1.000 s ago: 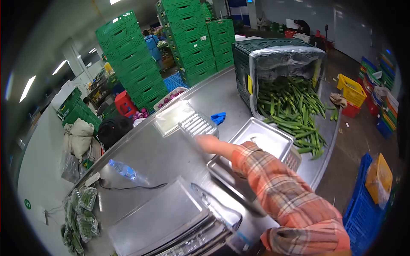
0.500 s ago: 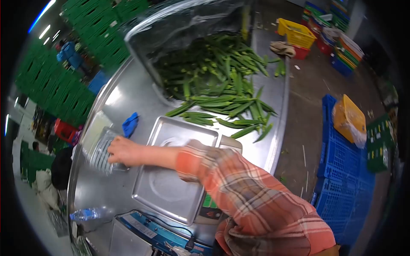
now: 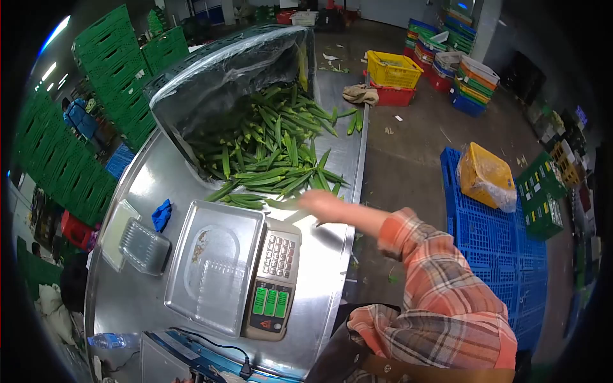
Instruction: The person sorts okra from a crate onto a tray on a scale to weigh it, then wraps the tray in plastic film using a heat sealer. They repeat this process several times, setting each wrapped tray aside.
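My right hand [image 3: 321,205], smeared by motion, is over the near edge of a heap of green okra [image 3: 274,137]. Its fingers overlap the nearest pods, and whether they hold one I cannot tell. The okra spills from a crate lined with clear plastic [image 3: 236,67] onto the metal table. Left of the hand stands a digital scale [image 3: 279,255] with lit green displays. A faint clear plastic tray [image 3: 220,287] shows on its metal pan [image 3: 182,281]. Farther left is a stack of clear plastic trays [image 3: 145,247]. My left hand is out of view.
A blue crumpled glove-like piece [image 3: 161,215] lies near the tray stack. At the table's near left are a plastic bottle [image 3: 113,341] and a blue device with a black cable [image 3: 204,357]. Blue pallets [image 3: 479,236] stand to the right, green crates [image 3: 112,76] behind.
My right hand has left the tray stack and moved right to the okra. A clear tray now shows on the scale pan. The view has shifted, uncovering the scale's keypad.
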`<state>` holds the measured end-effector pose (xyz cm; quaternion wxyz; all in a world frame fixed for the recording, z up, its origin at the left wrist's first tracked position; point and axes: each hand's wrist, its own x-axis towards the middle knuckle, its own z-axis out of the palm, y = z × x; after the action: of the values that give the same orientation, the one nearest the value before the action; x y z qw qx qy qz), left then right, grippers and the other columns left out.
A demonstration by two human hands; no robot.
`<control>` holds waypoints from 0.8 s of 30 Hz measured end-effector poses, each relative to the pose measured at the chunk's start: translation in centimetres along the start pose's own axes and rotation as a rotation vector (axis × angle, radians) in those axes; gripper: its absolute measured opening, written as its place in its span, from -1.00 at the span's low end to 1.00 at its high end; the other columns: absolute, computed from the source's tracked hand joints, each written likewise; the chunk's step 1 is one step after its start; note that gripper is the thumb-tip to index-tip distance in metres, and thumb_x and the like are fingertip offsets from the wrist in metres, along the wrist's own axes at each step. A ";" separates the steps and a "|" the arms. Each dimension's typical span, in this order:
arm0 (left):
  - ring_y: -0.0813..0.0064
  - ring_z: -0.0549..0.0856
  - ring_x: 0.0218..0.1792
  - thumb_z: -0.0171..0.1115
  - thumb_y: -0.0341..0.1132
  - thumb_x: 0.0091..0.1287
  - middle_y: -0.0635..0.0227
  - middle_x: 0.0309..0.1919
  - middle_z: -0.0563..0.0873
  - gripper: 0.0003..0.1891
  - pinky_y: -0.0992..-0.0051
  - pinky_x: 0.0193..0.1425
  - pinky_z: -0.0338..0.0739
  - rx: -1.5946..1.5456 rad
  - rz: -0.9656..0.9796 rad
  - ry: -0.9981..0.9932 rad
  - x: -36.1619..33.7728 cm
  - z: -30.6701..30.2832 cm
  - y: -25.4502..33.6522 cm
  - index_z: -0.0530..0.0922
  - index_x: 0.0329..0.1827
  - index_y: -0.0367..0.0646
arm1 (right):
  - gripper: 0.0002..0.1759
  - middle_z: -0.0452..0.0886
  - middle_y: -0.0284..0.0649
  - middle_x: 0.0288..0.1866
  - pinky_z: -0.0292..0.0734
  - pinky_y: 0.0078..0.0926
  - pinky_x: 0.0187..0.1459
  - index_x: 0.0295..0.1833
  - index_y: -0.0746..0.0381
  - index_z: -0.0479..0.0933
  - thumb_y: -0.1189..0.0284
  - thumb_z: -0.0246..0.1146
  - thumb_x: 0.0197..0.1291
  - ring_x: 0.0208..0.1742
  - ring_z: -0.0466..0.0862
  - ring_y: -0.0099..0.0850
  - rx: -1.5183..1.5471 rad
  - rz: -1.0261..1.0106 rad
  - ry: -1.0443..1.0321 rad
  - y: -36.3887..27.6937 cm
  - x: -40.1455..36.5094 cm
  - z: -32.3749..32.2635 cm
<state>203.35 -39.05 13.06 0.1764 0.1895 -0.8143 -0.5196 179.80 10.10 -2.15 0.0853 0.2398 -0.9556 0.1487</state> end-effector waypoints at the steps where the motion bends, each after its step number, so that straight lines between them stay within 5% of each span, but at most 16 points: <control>1: 0.32 0.62 -0.04 0.03 -0.40 0.43 0.08 -0.06 0.65 -0.73 0.42 0.11 0.50 -0.028 0.038 -0.111 -0.8 1.1 1.6 0.50 0.08 -0.40 | -0.50 0.54 -0.15 -0.29 0.49 -0.22 -0.09 0.13 0.12 0.48 0.56 0.20 -0.02 -0.15 0.57 -0.14 -0.074 0.130 -0.065 3.8 -2.1 -0.2; 4: 0.36 0.61 -0.03 0.04 -0.43 0.41 0.12 -0.04 0.65 -0.72 0.43 0.11 0.48 0.024 0.011 -0.273 -1.8 4.6 2.5 0.49 0.12 -0.38 | -0.30 0.48 -0.11 0.08 0.43 -0.18 0.07 0.35 0.03 0.27 0.52 0.19 0.01 0.13 0.49 -0.16 0.153 0.466 -0.156 11.6 -5.1 -1.9; 9: 0.29 0.60 -0.02 0.11 -0.39 0.36 0.14 -0.02 0.62 -0.70 0.40 0.12 0.45 0.292 0.365 -0.654 -3.0 19.4 5.7 0.52 0.10 -0.30 | -0.20 0.10 -0.13 0.49 0.22 -0.09 0.33 0.46 -0.03 0.08 0.50 0.15 0.06 0.45 0.21 -0.16 -0.410 0.012 -0.339 15.3 -3.2 -4.4; 10: 0.19 0.56 0.09 0.39 -0.33 0.05 0.13 0.06 0.59 -0.48 0.29 0.15 0.45 0.250 0.429 -0.727 -3.0 23.4 2.8 0.50 0.12 -0.22 | -0.22 0.15 -0.12 0.47 0.23 -0.13 0.32 0.43 0.00 0.13 0.52 0.17 0.03 0.43 0.24 -0.19 -0.382 -0.005 -0.231 17.5 -2.8 -3.0; 11: 0.05 0.54 0.08 0.42 -0.40 -0.01 0.08 0.02 0.58 -0.44 0.24 0.20 0.39 0.286 0.616 -0.787 -3.1 27.4 3.8 0.47 0.12 -0.25 | -0.24 0.20 -0.11 0.44 0.24 -0.17 0.31 0.40 0.03 0.19 0.54 0.18 0.00 0.41 0.27 -0.22 -0.353 -0.025 -0.123 19.7 -2.3 -1.7; 15: 0.04 0.51 0.11 0.38 -0.31 0.06 0.06 0.04 0.56 -0.47 0.19 0.23 0.36 0.362 0.700 -0.960 -3.4 38.8 5.3 0.46 0.12 -0.27 | -0.68 0.59 0.00 -0.05 0.46 -0.20 -0.02 0.00 0.24 0.53 0.38 0.18 0.12 -0.02 0.59 -0.14 0.251 0.538 0.147 25.8 2.1 -0.2; 19: -0.02 0.39 0.24 0.44 -0.16 -0.02 -0.03 0.20 0.43 -0.23 0.12 0.32 0.27 0.569 0.733 -0.948 -2.7 46.3 6.0 0.34 0.25 -0.33 | -0.65 0.64 0.04 -0.38 0.51 -0.17 -0.19 -0.23 0.30 0.59 0.19 0.25 0.12 -0.29 0.65 -0.06 0.520 0.775 0.160 29.2 7.8 3.3; 22: -0.04 0.17 0.41 0.48 0.06 -0.18 -0.11 0.38 0.20 0.11 0.03 0.43 0.07 0.774 0.671 -0.869 -2.1 50.8 4.7 0.14 0.37 -0.41 | -0.66 0.65 0.06 -0.32 0.51 -0.22 -0.13 -0.21 0.28 0.59 0.22 0.26 0.04 -0.22 0.66 -0.07 0.466 0.722 0.048 30.4 9.4 5.2; 24: -0.03 0.16 0.42 0.48 0.09 -0.19 -0.10 0.38 0.20 0.13 0.02 0.44 0.05 0.884 0.644 -0.829 -1.3 52.4 4.1 0.13 0.38 -0.41 | -0.67 0.64 0.07 -0.30 0.51 -0.24 -0.08 -0.21 0.27 0.59 0.24 0.24 0.02 -0.18 0.65 -0.06 0.543 0.707 0.099 31.2 9.2 4.2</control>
<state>178.57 3.98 -4.18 -0.0980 -0.2225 -0.9658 -0.0899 156.36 30.99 -11.51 0.0088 -0.0952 -0.8999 0.4255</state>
